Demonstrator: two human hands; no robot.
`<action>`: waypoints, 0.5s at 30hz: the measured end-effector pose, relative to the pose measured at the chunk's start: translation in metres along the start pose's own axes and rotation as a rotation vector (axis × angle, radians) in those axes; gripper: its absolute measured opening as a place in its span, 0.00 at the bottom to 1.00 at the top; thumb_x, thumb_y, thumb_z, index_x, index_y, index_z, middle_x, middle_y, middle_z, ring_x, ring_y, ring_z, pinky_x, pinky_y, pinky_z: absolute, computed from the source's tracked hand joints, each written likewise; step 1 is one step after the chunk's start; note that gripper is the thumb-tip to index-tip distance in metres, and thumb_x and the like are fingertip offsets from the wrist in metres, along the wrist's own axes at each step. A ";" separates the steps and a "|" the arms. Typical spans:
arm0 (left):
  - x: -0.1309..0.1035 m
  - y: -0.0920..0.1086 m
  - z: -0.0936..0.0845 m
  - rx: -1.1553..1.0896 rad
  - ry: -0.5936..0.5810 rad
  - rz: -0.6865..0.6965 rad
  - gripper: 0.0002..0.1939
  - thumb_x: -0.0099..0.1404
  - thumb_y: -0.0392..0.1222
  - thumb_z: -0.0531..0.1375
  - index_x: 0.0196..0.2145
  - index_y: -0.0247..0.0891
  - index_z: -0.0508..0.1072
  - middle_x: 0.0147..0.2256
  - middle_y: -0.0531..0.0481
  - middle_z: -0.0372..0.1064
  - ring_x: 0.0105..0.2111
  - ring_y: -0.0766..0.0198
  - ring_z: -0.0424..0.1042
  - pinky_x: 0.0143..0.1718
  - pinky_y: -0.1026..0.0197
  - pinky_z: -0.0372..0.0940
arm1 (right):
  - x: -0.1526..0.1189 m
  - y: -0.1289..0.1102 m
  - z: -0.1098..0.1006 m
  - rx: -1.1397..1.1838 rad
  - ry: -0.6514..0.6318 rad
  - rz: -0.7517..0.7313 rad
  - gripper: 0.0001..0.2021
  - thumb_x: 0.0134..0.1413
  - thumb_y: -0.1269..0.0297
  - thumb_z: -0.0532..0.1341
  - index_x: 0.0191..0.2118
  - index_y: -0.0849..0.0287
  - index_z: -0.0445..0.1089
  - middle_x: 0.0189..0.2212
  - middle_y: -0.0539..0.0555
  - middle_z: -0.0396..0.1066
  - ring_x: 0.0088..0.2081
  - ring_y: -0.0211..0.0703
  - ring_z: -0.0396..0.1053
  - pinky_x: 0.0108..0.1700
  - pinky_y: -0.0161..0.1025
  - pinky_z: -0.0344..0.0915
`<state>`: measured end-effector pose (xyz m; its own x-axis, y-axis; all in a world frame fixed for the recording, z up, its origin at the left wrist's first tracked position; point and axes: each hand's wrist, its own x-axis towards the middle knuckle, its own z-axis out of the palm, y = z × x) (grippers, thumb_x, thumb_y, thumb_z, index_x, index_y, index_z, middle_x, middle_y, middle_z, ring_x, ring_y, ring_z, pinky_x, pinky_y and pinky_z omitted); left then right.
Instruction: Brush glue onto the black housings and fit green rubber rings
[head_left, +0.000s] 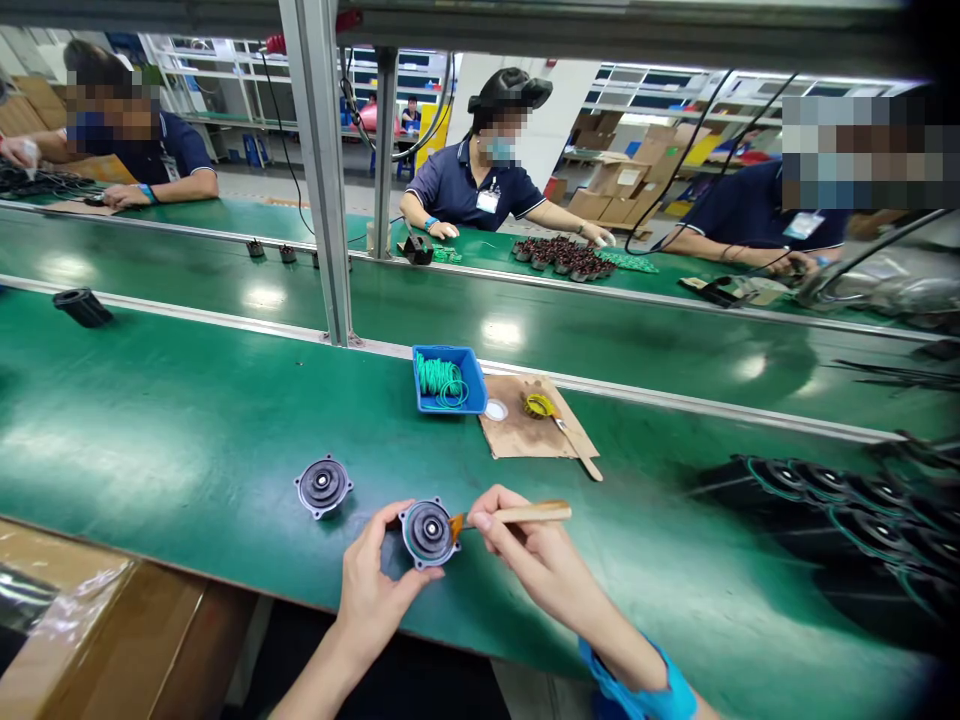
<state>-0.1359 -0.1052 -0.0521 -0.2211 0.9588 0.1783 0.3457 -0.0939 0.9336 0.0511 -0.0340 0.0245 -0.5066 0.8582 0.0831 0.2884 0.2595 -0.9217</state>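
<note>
My left hand grips a round dark motor end cap by its rim, thumb below and fingers at the upper left. A green ring shows in part around its face. In my right hand is a small brush with a wooden handle; its orange-brown bristles touch the cap's right edge. A second, similar end cap lies on the green bench to the left. Beyond my hands, a blue bin holds green rings.
Cardboard carries a yellow-smeared pot and another brush. Several black housings stand at right; a black cylinder lies far left. A metal post rises behind the bench. Co-workers sit across the conveyor.
</note>
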 end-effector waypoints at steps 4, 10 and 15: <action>0.001 0.001 0.000 -0.008 -0.003 0.008 0.28 0.51 0.36 0.71 0.49 0.41 0.70 0.47 0.45 0.76 0.47 0.52 0.75 0.51 0.50 0.69 | 0.009 -0.001 0.000 -0.031 -0.015 -0.040 0.22 0.67 0.50 0.52 0.24 0.58 0.61 0.27 0.50 0.62 0.25 0.35 0.58 0.28 0.34 0.57; 0.000 0.000 0.001 0.013 0.032 0.036 0.29 0.49 0.35 0.73 0.49 0.42 0.71 0.46 0.46 0.77 0.45 0.53 0.77 0.49 0.51 0.71 | 0.023 -0.006 0.003 -0.069 -0.047 -0.082 0.22 0.67 0.50 0.51 0.25 0.58 0.63 0.28 0.51 0.65 0.26 0.36 0.60 0.28 0.34 0.58; -0.001 0.000 0.004 0.037 0.104 0.145 0.31 0.46 0.36 0.74 0.48 0.42 0.71 0.45 0.47 0.76 0.45 0.53 0.77 0.49 0.52 0.72 | 0.028 -0.014 0.010 -0.088 -0.073 -0.135 0.21 0.68 0.53 0.52 0.24 0.58 0.64 0.28 0.52 0.68 0.28 0.37 0.64 0.31 0.34 0.61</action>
<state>-0.1317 -0.1048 -0.0537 -0.2590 0.9028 0.3432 0.4137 -0.2174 0.8841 0.0252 -0.0180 0.0361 -0.6024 0.7791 0.1733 0.2819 0.4109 -0.8670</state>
